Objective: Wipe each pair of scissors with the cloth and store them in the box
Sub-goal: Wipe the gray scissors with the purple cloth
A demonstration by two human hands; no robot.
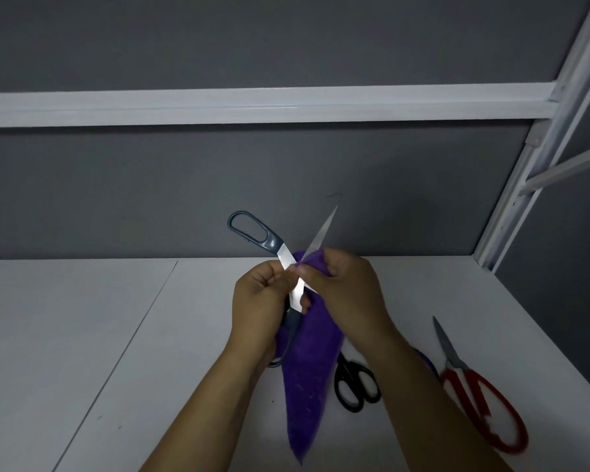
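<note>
A single head-worn view is aimed forward and down, close over the table, toward a grey wall.

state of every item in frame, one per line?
grey-handled scissors: open, held in the left hand
purple cloth: pinched on a blade by the right hand, hanging down
black scissors: on the table, looks closed
red scissors: on the table, blades closed

– What's that finish on the blue-grey scissors?
– I see bright polished metal blades, smooth plastic handles.
– Just beside them?
– I'd say the purple cloth is fuzzy, matt; the white table under it looks smooth, dull
</note>
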